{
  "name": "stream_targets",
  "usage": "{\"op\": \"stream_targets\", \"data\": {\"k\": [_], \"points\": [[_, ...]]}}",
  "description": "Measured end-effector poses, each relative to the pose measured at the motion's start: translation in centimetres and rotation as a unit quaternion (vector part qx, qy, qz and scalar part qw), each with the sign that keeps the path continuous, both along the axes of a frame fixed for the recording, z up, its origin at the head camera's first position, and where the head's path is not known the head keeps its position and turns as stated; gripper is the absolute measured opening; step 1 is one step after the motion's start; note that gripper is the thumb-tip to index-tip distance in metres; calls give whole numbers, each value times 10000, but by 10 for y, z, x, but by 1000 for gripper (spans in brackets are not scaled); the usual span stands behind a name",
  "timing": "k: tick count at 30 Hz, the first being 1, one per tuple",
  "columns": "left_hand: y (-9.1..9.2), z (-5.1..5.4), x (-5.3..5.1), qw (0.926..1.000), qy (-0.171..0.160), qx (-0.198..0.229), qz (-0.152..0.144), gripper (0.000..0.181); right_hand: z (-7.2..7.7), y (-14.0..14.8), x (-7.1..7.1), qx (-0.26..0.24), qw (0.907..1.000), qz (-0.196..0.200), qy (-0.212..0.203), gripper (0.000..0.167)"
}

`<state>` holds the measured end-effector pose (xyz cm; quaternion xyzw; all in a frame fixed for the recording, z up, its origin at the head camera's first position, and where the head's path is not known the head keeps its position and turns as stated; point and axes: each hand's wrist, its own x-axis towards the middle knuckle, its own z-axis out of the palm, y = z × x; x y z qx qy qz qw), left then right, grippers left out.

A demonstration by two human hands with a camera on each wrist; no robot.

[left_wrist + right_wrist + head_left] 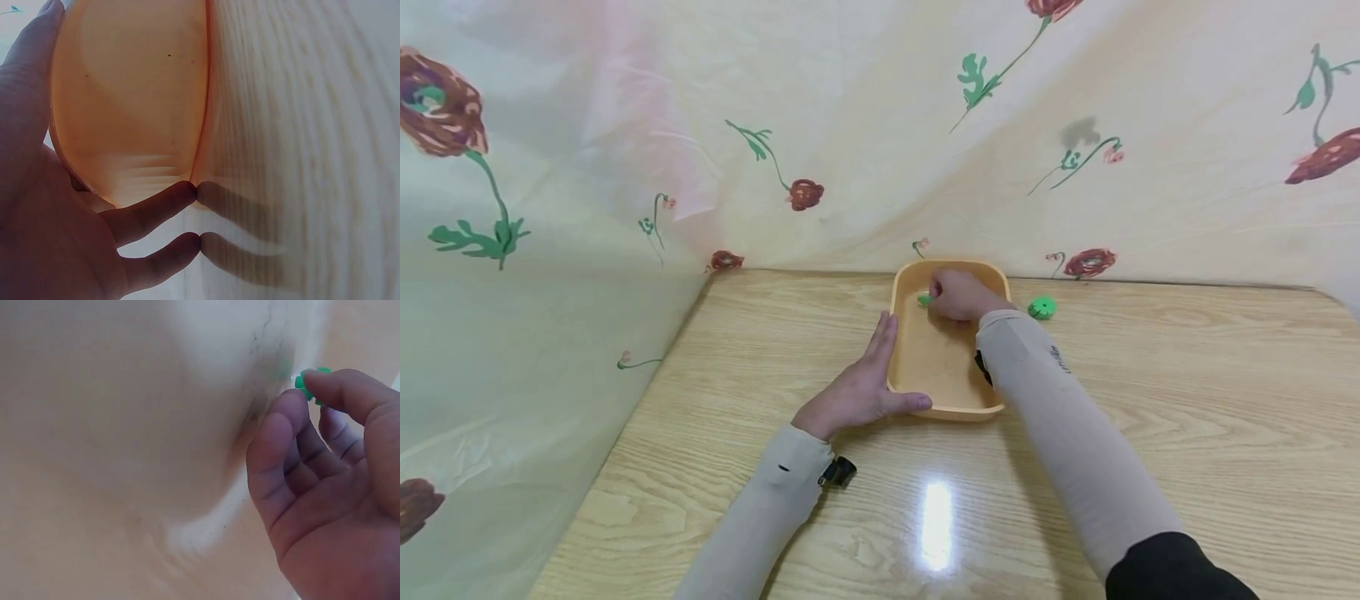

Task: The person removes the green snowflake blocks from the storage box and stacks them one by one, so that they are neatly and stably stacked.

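An orange plastic tray (pixel 946 412) with rounded corners lies on the wooden table. My left hand (pixel 868 387) braces its near left corner, fingers nearly straight along the left side and thumb across the near rim. In the left wrist view, two of that hand's fingertips (pixel 184 190) touch the tabletop. My right hand (pixel 958 295) is inside the tray's far half. Between thumb and index finger it pinches a small green notched plastic piece (pixel 311 384); the fingers partly cover it. Another green notched round piece (pixel 1042 307) sits on the table just right of the tray.
The wooden table (pixel 1187 375) meets a flowered cloth (pixel 865 150) hanging behind and at the left. The tray's far edge is close to that cloth. My right forearm (pixel 1067 417) crosses over the tray's right rim.
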<state>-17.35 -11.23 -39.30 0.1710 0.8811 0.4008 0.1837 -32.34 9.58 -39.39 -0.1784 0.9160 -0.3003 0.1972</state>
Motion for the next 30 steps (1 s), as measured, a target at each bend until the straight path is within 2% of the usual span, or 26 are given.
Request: {"op": "stream_targets", "data": {"k": [7, 13, 16, 20, 22, 25, 27, 30], "points": [[0, 1, -1, 10000, 43, 5, -46, 126, 4, 0, 2, -524, 9985, 46, 118, 6], [1, 1, -1, 10000, 72, 27, -48, 126, 9, 0, 5, -764, 9969, -168, 21, 10], [1, 1, 0, 9999, 78, 37, -63, 126, 9, 0, 5, -1041, 9941, -312, -54, 14], [1, 1, 0, 9999, 72, 27, -80, 126, 10, 0, 4, -1667, 9843, -550, -199, 15], [1, 1, 0, 9999, 79, 17, -72, 126, 11, 0, 4, -2026, 9764, -696, -283, 15], [1, 0, 0, 9999, 92, 27, -47, 126, 15, 2, 7, -2543, 9623, -877, -405, 23], [1, 0, 1, 9999, 86, 42, -30, 125, 17, 3, 8, -2768, 9551, -963, -431, 28], [1, 1, 1, 10000, 69, 33, -5, 126, 21, 5, 10, -2912, 9503, -1022, -399, 33]]}}
